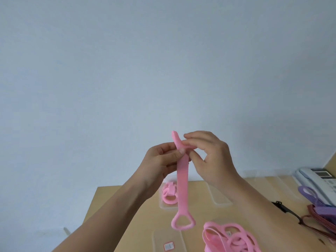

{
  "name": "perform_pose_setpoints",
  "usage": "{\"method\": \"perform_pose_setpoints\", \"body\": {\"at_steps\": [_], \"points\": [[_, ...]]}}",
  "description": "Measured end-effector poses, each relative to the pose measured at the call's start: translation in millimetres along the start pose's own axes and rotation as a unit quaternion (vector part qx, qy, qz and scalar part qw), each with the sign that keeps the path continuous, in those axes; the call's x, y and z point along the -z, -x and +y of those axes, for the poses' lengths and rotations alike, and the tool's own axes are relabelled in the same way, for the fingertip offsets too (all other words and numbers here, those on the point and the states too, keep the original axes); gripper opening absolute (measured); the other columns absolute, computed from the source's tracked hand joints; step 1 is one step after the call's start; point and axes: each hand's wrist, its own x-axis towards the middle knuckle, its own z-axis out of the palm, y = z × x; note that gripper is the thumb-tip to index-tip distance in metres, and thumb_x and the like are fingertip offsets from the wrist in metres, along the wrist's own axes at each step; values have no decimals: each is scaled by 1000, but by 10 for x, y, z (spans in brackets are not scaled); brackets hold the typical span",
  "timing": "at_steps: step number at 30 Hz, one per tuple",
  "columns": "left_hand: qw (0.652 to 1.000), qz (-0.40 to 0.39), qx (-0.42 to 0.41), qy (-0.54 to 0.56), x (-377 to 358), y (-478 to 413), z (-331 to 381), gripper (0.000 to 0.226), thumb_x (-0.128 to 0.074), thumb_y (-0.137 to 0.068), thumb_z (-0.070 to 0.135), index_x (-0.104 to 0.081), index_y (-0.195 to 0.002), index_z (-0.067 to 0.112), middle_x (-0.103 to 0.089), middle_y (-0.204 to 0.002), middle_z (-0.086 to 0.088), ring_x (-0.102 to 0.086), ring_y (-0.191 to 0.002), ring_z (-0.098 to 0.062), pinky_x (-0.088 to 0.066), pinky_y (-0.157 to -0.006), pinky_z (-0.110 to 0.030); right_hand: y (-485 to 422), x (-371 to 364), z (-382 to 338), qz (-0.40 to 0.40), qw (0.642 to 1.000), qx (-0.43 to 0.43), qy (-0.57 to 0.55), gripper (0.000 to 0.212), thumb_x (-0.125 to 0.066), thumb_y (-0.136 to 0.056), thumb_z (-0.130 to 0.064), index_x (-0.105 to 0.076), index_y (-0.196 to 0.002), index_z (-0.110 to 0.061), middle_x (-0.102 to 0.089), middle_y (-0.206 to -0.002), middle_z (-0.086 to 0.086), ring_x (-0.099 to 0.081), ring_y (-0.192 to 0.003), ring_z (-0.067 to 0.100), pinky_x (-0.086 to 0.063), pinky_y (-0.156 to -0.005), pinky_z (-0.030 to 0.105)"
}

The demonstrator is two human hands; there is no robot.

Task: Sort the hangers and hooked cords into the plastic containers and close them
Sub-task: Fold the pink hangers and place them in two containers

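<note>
Below, on the counter [200, 211], a clear container [161, 206] near the far left corner holds a coiled pink cord. A heap of pink cords [231, 237] lies at the near edge, and purple cords [320, 202] lie beside a telephone [312, 180] at the right edge. Raised above them, the left hand [160, 160] and right hand [212, 159] both pinch the bent top of a pink hooked cord [182, 180] in their fingers; its loop hangs down.

pink strap [181, 180]: top fold partly covered by left hand [161, 160] and right hand [209, 157]. pink pile [231, 237] runs off the bottom edge. telephone [316, 180] and purple straps [312, 195] cut by the right edge. label [168, 246] on clear lid [160, 235] too blurred to read. container [169, 197] behind the strap partly hidden, contents indistinct.
</note>
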Motion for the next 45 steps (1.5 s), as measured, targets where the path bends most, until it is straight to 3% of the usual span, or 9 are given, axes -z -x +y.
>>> {"method": "perform_pose_setpoints", "body": {"at_steps": [6,13,21,24,30,34,39,42,45], "points": [[998,63,13,-27,-78,65,-197,36,-66,-94,28,-72,-113,-2,-68,-118,-35,-64,-117,-49,-48,-108,-61,115,-54,74,-58,996,60,10,31,-65,-81,11,-79,-99,-9,-73,-108,5,-63,-103,26,-52,-87,32],[994,89,-2,-56,-99,68,-278,25,-58,-103,20,-76,-119,13,-75,-121,-13,-67,-120,-37,-49,-110,-56,100,-91,147,-63,998,-10,-7,20,-82,-75,3,-77,-92,-7,-74,-102,4,-64,-105,25,-53,-88,32],[983,140,-1,-122,-238,-42,-339,21,-55,-105,9,-76,-108,13,-79,-106,-9,-71,-109,-35,-52,-105,-56,79,-44,191,-131,987,-9,93,15,-67,-88,-5,-79,-95,-10,-74,-108,0,-57,-117,32,-45,-93,29],[981,147,0,-130,-290,-77,-367,20,-55,-105,8,-73,-109,15,-80,-104,-7,-73,-106,-29,-54,-104,-51,83,-18,221,-145,985,-25,86,15,-66,-91,-8,-79,-97,-11,-74,-104,-2,-58,-111,27,-51,-89,39],[982,122,8,-141,-306,-103,-405,15,-58,-104,10,-59,-119,12,-80,-106,-3,-73,-107,-30,-55,-100,-52,99,35,331,-152,984,-76,55,3,-72,-84,-13,-74,-84,-15,-67,-82,-5,-57,-81,17,-50,-68,36],[989,84,52,-110,-299,-90,-396,36,-66,-92,31,-67,-118,6,-76,-112,-17,-69,-111,-38,-56,-99,-55,175,32,387,-113,989,-93,17,6,-79,-79,-11,-75,-81,-15,-67,-78,-6,-58,-66,12,-50,-58,33],[993,87,82,21,-261,-89,-414,54,-52,-68,15,-73,-113,-6,-69,-115,-35,-70,-97,-38,-51,-98,-51,249,-36,373,-58,995,-70,47,20,-77,-69,6,-64,-65,-10,-58,-69,-4,-51,-62,16,-44,-52,30],[987,89,81,103,-221,-87,-414,54,-57,-76,26,-74,-114,-8,-70,-117,-34,-70,-104,-46,-51,-102,-55,281,-47,352,-57,996,-40,58,24,-72,-66,12,-61,-63,-9,-57,-73,-3,-51,-66,18,-45,-54,32],[990,72,82,94,-212,-82,-415,47,-61,-88,36,-77,-110,-2,-74,-110,-25,-73,-100,-38,-58,-93,-44,315,-33,349,-85,993,-21,77,21,-75,-74,8,-67,-66,-9,-58,-78,-1,-51,-70,18,-47,-56,32]]}}
